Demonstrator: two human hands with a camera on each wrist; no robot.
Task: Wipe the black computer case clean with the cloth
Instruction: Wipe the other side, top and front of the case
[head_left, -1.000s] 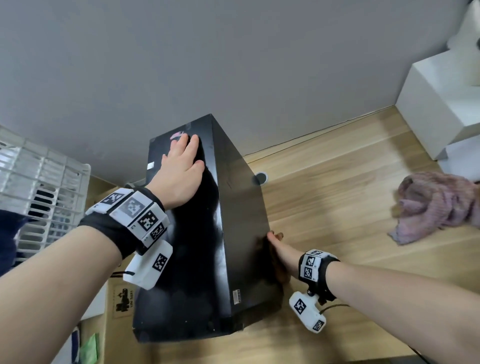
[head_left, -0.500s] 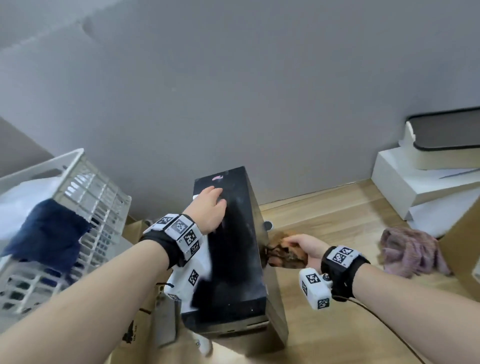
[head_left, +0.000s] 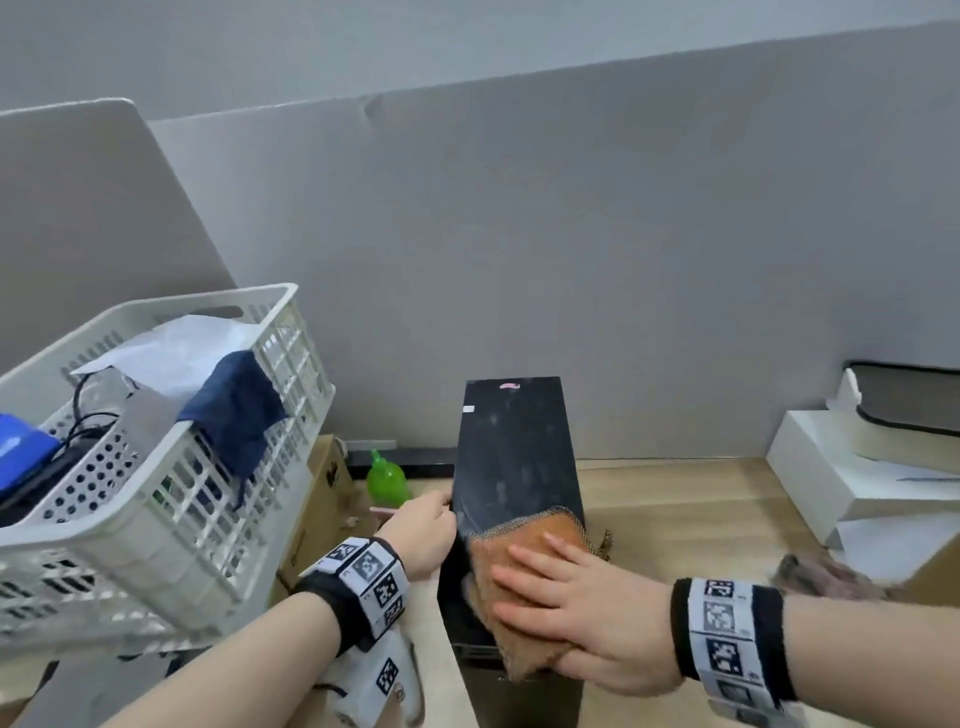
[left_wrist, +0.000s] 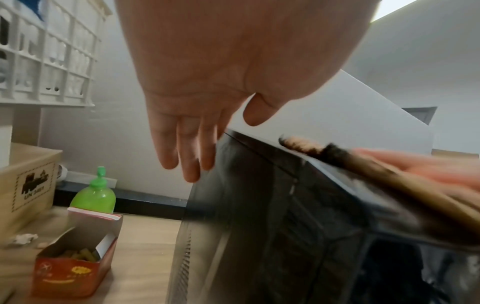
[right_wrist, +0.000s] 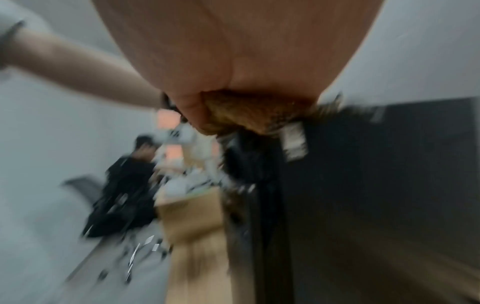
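Far left: white slotted plastic basket (head_left: 156, 499) raised above the bench, dark blue cloth (head_left: 234, 410) draped over its rim, cables and a blue object inside. Below and beside it a cardboard box (left_wrist: 23, 183) with a black printed mark. Green squeeze bottle (left_wrist: 94, 195) stands on the wooden bench (head_left: 675, 499) against the grey wall; in front of it an open red carton (left_wrist: 75, 265) with small greenish pieces inside.

Left hand (head_left: 421, 530): fingers straight and relaxed, holding nothing, fingertips at the upper left edge of the case. Whether they press the side panel cannot be told from the wrist view.

Centre: black computer case (head_left: 514, 452) standing upright on the bench, top panel dusty and streaked, a small pink sticker and a white label near its far end.

Orange-brown cloth (head_left: 524, 545) lies on the near end of the case top, one edge hanging over the front. Right hand (head_left: 582, 608) flat on it, fingers spread and extended, pressing it down; right wrist view is blurred.

Right: pinkish-grey rag (head_left: 826, 577) on the bench, blurred. Beyond it, stacked white boxes (head_left: 831, 467) by the wall.
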